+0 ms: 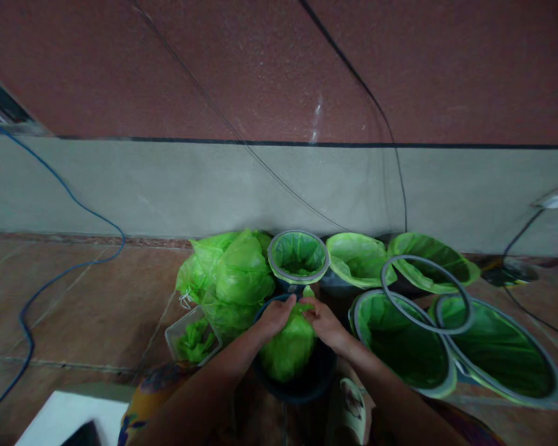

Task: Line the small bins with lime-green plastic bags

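Both hands meet over a dark bucket (pixel 323 371) between my legs. Inside it is a bulging green plastic bag (pixel 288 350), slightly blurred. My left hand (pixel 278 314) grips the gathered top of the bag, thumb forward. Close beside it, the fingers of my right hand (pixel 323 321) pinch the same gathered neck, and a twisted tip of plastic sticks up between the hands. What fills the bag cannot be made out. Just behind stands a bin with a grey rim ring (pixel 299 280) over its green liner.
Filled green bags (pixel 244 269) lie at the left, by a clear tub (pixel 171 337) of green plastic. Several green-lined bins, one being a wide bin (pixel 404 347), stand at the right with a loose grey ring (pixel 467 310). A blue cable (pixel 69 269) crosses the tiled floor.
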